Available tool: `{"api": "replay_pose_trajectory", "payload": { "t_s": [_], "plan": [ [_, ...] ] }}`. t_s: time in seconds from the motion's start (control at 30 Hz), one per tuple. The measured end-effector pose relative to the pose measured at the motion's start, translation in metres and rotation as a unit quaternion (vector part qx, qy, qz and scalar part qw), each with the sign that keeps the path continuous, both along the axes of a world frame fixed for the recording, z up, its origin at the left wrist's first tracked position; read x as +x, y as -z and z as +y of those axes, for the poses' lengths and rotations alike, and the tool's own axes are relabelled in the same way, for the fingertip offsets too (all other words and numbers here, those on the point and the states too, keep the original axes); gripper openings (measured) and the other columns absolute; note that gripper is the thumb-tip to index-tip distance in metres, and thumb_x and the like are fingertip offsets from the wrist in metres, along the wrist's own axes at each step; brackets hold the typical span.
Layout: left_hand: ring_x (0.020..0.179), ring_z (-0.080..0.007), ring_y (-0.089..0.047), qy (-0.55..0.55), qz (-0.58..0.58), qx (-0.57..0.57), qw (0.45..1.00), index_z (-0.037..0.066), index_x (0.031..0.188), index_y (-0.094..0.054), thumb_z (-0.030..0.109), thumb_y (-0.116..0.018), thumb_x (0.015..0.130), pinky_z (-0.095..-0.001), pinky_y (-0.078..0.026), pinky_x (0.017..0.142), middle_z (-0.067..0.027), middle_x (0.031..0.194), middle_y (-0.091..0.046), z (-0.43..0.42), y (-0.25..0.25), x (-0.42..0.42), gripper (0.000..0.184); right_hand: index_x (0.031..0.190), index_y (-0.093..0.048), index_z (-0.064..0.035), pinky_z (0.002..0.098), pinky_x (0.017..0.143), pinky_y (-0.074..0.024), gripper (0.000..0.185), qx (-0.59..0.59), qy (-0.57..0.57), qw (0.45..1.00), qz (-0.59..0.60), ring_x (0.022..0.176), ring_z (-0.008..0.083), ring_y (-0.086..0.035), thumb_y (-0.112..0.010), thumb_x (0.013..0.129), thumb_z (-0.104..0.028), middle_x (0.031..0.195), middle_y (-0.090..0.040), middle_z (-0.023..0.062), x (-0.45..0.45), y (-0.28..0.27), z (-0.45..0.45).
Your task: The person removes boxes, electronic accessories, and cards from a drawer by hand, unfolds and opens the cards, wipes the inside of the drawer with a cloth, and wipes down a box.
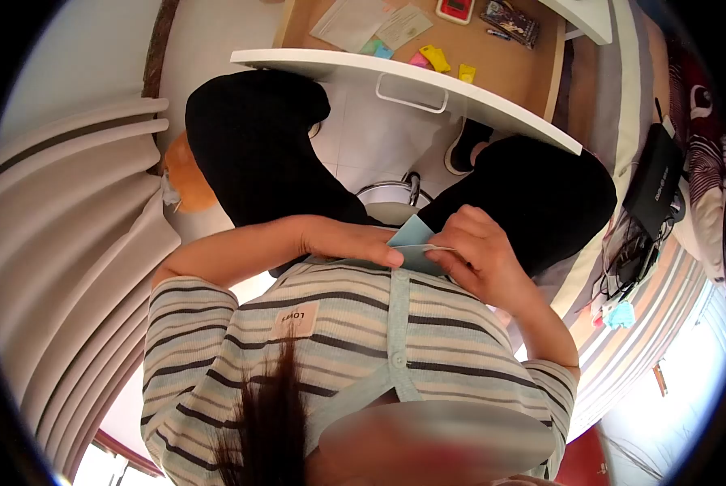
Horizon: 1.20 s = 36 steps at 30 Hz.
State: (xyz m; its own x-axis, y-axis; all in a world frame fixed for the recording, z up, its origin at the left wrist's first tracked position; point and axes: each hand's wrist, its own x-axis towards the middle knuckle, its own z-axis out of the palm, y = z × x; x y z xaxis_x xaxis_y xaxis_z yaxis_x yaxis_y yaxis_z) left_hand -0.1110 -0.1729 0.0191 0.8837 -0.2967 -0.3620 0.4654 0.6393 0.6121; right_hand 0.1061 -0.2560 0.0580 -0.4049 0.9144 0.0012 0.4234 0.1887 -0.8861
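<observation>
A light blue piece that looks like folded paper or thin card point(412, 233) is held at my waist, above my lap. My left hand point(351, 241) grips its left side, the thumb lying along the near edge and the other fingers hidden behind. On the other side my right hand point(470, 253) pinches the edge between thumb and curled fingers, where a thin pale edge shows. One flap of the blue piece stands up between the two hands. Its lower part is partly hidden against my striped shirt point(330, 283).
An open drawer point(412, 65) over my knees holds papers point(355, 24), yellow packets point(435, 57), a red-and-white device point(455, 9) and a dark printed packet point(510, 23). A striped bed at right carries a black pouch point(655, 178) and cables. Beige curtains point(79, 243) hang at left.
</observation>
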Motion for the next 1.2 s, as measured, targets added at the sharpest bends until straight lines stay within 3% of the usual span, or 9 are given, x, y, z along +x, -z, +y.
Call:
{"api": "replay_pose_trajectory", "payload": {
  "t_s": [0.23, 0.3, 0.47, 0.67, 0.9, 1.03, 1.07, 1.17, 1.2],
  "plan": [
    [0.125, -0.0246, -0.032, 0.030, -0.063, 0.084, 0.994, 0.001, 0.135, -0.032, 0.063, -0.045, 0.083, -0.0336, -0.025, 0.104, -0.0154, 0.135, -0.036, -0.007, 0.016, 0.005, 0.081, 0.081, -0.061, -0.0071, 0.0346, 0.067, -0.0418, 0.012, -0.010, 0.000, 1.000, 0.013, 0.071, 0.0257, -0.052, -0.067, 0.071, -0.007, 0.073, -0.053, 0.0076, -0.009, 0.003, -0.001],
    [0.127, -0.0242, -0.031, 0.043, -0.053, 0.095, 0.993, -0.002, 0.135, -0.032, 0.073, -0.045, 0.076, -0.0378, -0.025, 0.105, -0.0159, 0.137, -0.035, -0.003, 0.028, -0.001, 0.096, 0.080, -0.061, -0.0076, 0.0346, 0.066, -0.0424, 0.012, 0.042, 0.021, 0.999, 0.014, 0.071, 0.0256, -0.053, -0.069, 0.071, -0.009, 0.074, -0.056, 0.0078, -0.002, 0.005, 0.000],
    [0.120, -0.0328, -0.044, -0.102, -0.027, -0.030, 0.994, -0.004, 0.132, -0.037, 0.080, -0.048, 0.066, -0.0390, -0.034, 0.100, -0.0242, 0.125, -0.047, 0.020, 0.004, 0.018, 0.107, 0.083, -0.062, -0.0034, 0.0305, 0.057, -0.0412, 0.014, 0.039, 0.167, 0.985, 0.014, 0.067, 0.0218, -0.050, -0.070, 0.073, -0.010, 0.073, -0.054, 0.0076, 0.020, 0.004, 0.009],
    [0.109, -0.0304, -0.054, -0.109, -0.122, -0.132, 0.978, -0.005, 0.132, -0.034, 0.069, -0.049, 0.076, -0.0351, -0.043, 0.093, -0.0260, 0.124, -0.047, 0.007, 0.023, 0.028, 0.093, 0.083, -0.060, -0.0012, 0.0287, 0.056, -0.0409, 0.012, 0.002, 0.218, 0.975, 0.032, 0.067, 0.0208, -0.050, -0.067, 0.076, -0.008, 0.072, -0.053, 0.0076, 0.019, 0.003, 0.012],
    [0.109, -0.0343, -0.054, -0.177, 0.026, -0.190, 0.965, -0.004, 0.132, -0.034, 0.054, -0.055, 0.080, -0.0357, -0.042, 0.096, -0.0286, 0.120, -0.050, -0.009, 0.006, 0.012, 0.081, 0.082, -0.060, -0.0016, 0.0315, 0.060, -0.0424, 0.014, 0.031, 0.172, 0.984, 0.018, 0.068, 0.0251, -0.052, -0.069, 0.073, -0.007, 0.073, -0.055, 0.0091, 0.003, 0.021, -0.001],
    [0.118, -0.0336, -0.046, -0.226, 0.068, -0.046, 0.971, 0.001, 0.136, -0.031, 0.062, -0.047, 0.082, -0.0421, -0.037, 0.099, -0.0206, 0.130, -0.045, 0.005, 0.027, 0.004, 0.083, 0.083, -0.059, -0.0027, 0.0210, 0.060, -0.0400, 0.013, -0.057, 0.308, 0.945, 0.096, 0.067, 0.0088, -0.050, -0.067, 0.081, -0.013, 0.072, -0.055, 0.0009, 0.018, 0.016, 0.007],
    [0.122, -0.0311, -0.043, -0.290, -0.032, -0.117, 0.949, 0.003, 0.138, -0.028, 0.066, -0.043, 0.081, -0.0455, -0.036, 0.099, -0.0150, 0.136, -0.040, 0.008, 0.030, -0.002, 0.086, 0.085, -0.059, -0.0033, 0.0178, 0.061, -0.0389, 0.013, -0.071, 0.339, 0.931, 0.117, 0.067, 0.0036, -0.047, -0.065, 0.084, -0.015, 0.073, -0.055, -0.0036, 0.023, 0.017, 0.009],
    [0.120, -0.0279, -0.044, -0.300, -0.167, -0.092, 0.935, 0.005, 0.140, -0.026, 0.070, -0.039, 0.080, -0.0449, -0.038, 0.097, -0.0135, 0.139, -0.036, 0.018, 0.023, 0.002, 0.090, 0.087, -0.059, -0.0033, 0.0166, 0.062, -0.0391, 0.015, -0.088, 0.366, 0.912, 0.163, 0.068, 0.0023, -0.047, -0.065, 0.085, -0.017, 0.073, -0.055, -0.0045, 0.025, 0.020, 0.010],
    [0.118, -0.0245, -0.046, -0.329, -0.077, -0.110, 0.935, 0.005, 0.136, -0.034, 0.061, -0.047, 0.083, -0.0418, -0.040, 0.095, -0.0121, 0.133, -0.043, 0.017, 0.022, -0.005, 0.078, 0.086, -0.059, -0.0035, 0.0164, 0.062, -0.0390, 0.015, -0.096, 0.360, 0.913, 0.165, 0.068, 0.0022, -0.047, -0.065, 0.085, -0.017, 0.073, -0.055, -0.0044, 0.022, 0.023, 0.008]
  ]
}}
